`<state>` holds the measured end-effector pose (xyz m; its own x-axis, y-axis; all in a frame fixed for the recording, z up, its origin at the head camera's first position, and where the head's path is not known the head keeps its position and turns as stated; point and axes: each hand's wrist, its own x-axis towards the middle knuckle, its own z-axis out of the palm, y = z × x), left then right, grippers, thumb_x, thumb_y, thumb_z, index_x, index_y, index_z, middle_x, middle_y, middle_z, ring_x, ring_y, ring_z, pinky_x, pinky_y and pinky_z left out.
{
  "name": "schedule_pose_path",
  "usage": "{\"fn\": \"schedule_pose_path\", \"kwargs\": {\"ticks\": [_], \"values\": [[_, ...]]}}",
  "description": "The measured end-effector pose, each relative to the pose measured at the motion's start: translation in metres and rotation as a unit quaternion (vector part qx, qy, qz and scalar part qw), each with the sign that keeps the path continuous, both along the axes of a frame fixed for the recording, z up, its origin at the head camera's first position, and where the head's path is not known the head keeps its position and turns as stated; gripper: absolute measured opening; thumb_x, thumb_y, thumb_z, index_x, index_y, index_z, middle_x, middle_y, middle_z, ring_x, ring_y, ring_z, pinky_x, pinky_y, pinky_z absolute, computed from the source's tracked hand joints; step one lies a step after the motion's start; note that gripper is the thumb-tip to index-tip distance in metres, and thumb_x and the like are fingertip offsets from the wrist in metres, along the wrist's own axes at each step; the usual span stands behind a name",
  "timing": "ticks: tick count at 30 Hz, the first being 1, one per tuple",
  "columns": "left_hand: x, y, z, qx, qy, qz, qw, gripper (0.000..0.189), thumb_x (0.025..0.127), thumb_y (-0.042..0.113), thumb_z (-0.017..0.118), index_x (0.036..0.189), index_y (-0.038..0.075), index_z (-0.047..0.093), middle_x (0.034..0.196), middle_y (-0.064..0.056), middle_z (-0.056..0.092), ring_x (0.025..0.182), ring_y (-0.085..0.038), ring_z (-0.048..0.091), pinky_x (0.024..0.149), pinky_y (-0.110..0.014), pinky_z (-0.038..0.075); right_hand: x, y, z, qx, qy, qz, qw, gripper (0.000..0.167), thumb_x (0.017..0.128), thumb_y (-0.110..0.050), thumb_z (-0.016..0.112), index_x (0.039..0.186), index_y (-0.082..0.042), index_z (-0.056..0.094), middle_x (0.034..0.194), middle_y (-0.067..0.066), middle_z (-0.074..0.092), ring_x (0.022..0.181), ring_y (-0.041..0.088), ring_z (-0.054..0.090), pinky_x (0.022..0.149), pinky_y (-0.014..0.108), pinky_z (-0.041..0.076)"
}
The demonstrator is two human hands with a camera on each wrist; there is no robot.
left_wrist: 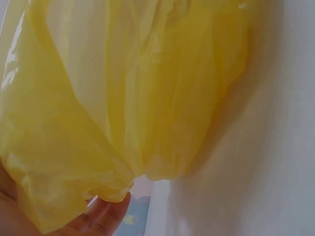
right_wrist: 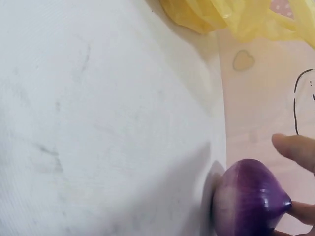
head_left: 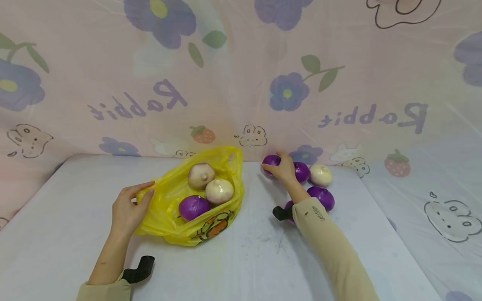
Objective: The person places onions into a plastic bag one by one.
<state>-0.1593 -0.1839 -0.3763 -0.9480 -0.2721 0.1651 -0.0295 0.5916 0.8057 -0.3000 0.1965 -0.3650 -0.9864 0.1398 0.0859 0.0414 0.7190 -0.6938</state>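
My left hand [head_left: 129, 207] pinches the near-left edge of a yellow plastic bag [head_left: 162, 209], which lies with its mouth spread wide. Inside the bag sit a purple onion [head_left: 193, 207] and two pale onions, one tinged purple [head_left: 201, 176] and one white [head_left: 219, 191]. At the back of the table, my right hand [head_left: 284, 169] reaches over another purple onion [right_wrist: 248, 199]. In the right wrist view, one digit [right_wrist: 298, 150] stands apart from this onion, while other fingers show behind its pointed tip. The left wrist view shows mostly yellow plastic, with fingertips under its bunched edge.
Beside the right hand are more purple onions [head_left: 302, 172] and a white onion [head_left: 321, 175]. One purple onion is partly hidden by the right wrist. A patterned cloth [head_left: 233, 83] hangs behind the white table [head_left: 252, 259]. Black curved pieces [head_left: 140, 269] project from both wrists.
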Motion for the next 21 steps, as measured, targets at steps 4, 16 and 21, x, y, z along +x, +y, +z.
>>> {"fn": "schedule_pose_path", "kwargs": {"ticks": [4, 16, 21], "values": [[0.001, 0.0, 0.0, 0.002, -0.001, 0.001, 1.0, 0.035, 0.098, 0.021, 0.052, 0.127, 0.003, 0.061, 0.131, -0.023, 0.049, 0.12, -0.04, 0.045, 0.089, -0.046, 0.043, 0.0, -0.001, -0.003, 0.008, -0.012, 0.01, 0.9998, 0.072, 0.078, -0.021, 0.075, 0.137, 0.006, 0.043, 0.138, 0.028, 0.047, 0.129, 0.041, 0.041, 0.111, 0.05, 0.031], [0.001, 0.0, 0.0, 0.005, -0.004, 0.0, 1.0, 0.036, 0.098, 0.021, 0.052, 0.127, 0.004, 0.061, 0.133, -0.022, 0.048, 0.12, -0.039, 0.044, 0.09, -0.046, 0.042, 0.008, -0.005, 0.0, -0.009, -0.003, 0.012, 0.9999, 0.073, 0.078, -0.023, 0.078, 0.139, -0.002, 0.045, 0.14, 0.023, 0.047, 0.132, 0.038, 0.04, 0.111, 0.05, 0.031], [0.001, 0.0, 0.0, 0.008, -0.001, 0.001, 1.0, 0.036, 0.098, 0.021, 0.051, 0.127, 0.003, 0.061, 0.132, -0.023, 0.048, 0.12, -0.04, 0.044, 0.092, -0.049, 0.042, 0.013, -0.008, 0.011, -0.025, 0.021, 0.023, 0.9992, 0.073, 0.078, -0.025, 0.078, 0.14, -0.005, 0.045, 0.14, 0.022, 0.045, 0.132, 0.037, 0.04, 0.11, 0.051, 0.033]]}}
